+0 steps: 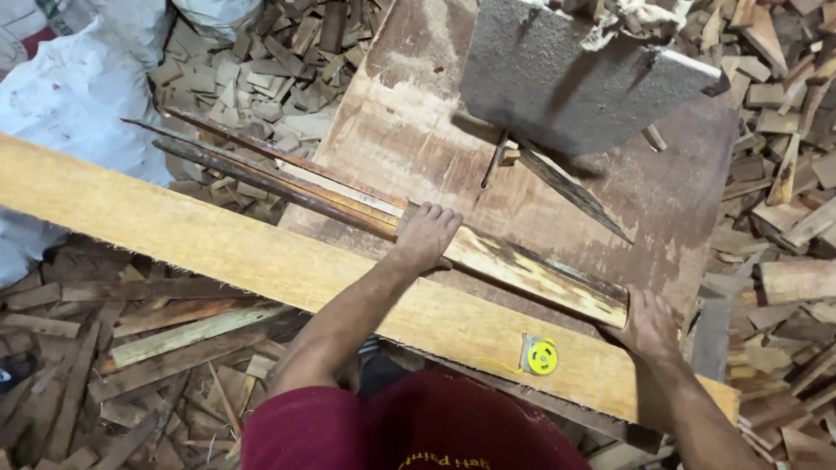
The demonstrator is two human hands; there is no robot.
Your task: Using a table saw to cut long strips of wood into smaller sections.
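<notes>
Left hand (427, 235): centre of the frame, palm down, fingers spread flat and pressing on the long wood strip (522, 271); no closed grasp.
Right hand (649, 326): lower right, fingers curled around the near end of the strip, gripping it.
Long wood strip: narrow rough-sawn length, pale yellow on the cut face with dark bark-like edges; runs diagonally from centre left to lower right across the saw table (409, 130).
Thin dark slats (252, 170): slender, reddish-brown, lying beside the strip and projecting to the upper left.
Wide plank (174, 231): light, smooth-grained board crossing the frame from left to lower right, just below the strip.
Tape measure (541, 356): small, round, yellow, resting on the plank.
Saw table: worn brown sheet dusted with sawdust.
Grey guard (575, 74): rough, blocky cover, top centre.
Floor (113, 383): covered with offcuts and scrap.
White sacks (78, 87): upper left.
</notes>
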